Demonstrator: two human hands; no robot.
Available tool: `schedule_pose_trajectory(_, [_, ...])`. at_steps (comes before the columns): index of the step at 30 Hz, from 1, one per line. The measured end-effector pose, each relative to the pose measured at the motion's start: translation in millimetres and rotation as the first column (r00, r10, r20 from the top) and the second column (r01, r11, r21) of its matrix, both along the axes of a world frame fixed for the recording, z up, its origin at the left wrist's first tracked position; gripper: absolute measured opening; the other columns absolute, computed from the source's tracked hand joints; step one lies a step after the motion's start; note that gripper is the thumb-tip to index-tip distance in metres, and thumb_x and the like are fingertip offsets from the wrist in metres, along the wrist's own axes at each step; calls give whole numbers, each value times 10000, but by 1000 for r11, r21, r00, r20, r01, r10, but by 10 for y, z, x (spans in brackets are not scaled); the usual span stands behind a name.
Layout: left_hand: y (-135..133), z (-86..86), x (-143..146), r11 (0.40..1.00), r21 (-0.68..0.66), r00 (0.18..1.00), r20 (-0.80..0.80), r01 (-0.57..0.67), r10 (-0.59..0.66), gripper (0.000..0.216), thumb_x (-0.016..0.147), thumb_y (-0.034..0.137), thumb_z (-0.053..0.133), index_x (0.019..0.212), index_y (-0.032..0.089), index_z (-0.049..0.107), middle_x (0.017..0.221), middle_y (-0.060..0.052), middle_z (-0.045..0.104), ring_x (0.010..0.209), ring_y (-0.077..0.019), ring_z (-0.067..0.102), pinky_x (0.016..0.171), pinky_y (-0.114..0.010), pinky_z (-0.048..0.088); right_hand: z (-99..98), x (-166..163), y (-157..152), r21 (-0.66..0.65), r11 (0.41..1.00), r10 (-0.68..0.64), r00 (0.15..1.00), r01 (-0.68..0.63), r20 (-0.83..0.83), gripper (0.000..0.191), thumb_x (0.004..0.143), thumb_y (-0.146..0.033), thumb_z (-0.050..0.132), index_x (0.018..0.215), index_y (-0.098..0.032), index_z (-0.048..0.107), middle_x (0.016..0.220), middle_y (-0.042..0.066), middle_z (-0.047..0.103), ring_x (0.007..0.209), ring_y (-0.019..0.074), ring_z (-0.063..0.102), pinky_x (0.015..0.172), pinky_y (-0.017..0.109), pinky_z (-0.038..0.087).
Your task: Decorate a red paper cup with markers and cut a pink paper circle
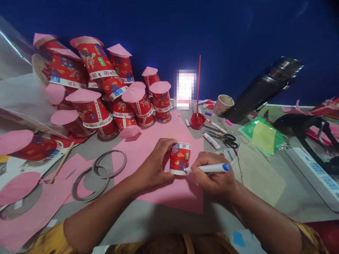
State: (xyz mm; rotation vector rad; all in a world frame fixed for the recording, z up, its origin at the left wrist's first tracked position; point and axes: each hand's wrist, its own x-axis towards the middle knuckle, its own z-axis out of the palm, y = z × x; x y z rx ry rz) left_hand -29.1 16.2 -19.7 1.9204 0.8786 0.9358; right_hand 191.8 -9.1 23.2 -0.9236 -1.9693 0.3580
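A red printed paper cup point(180, 155) is gripped in my left hand point(159, 158), thumb low and fingers at the rim on its left side. Blue lines form a window-like shape low on the cup wall. My right hand point(214, 176) is closed around a white marker point(212, 168) with a blue end, and its tip meets the cup near the lower edge, by the blue lines. Beneath both lies a pink paper sheet point(159, 192). At the left are stacked red cups point(99, 58), several wearing pink paper cones.
Two grey rings point(91, 185) and pink offcuts point(23, 224) lie at the left. Behind the right hand are scissors point(229, 139), a glue tube point(212, 141) and a red pot point(197, 121) with an upright stick. A black flask point(261, 90) and power strip point(315, 173) stand right.
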Motion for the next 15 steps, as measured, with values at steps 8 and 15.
schedule_pose_trajectory(8, [-12,59,2,993,-116,997,64,-35,43,881,686,27,745,1469,302,452,1471,-109,491,1413,-324,537,1243,-507,419,-165,111,54,-102,987,-153,918,124,-366,109,982,-157,620,955,-229,697,752,-10,695,634,138,647,611,265,503])
schedule_pose_trajectory(15, [-42,231,5,895,-444,977,206,49,49,924,662,102,825,1493,283,464,1521,-150,554,1433,-368,562,1158,-470,513,-216,145,251,-269,948,-279,846,168,-454,123,1029,-295,616,1084,-246,714,777,-16,725,655,142,642,629,273,514])
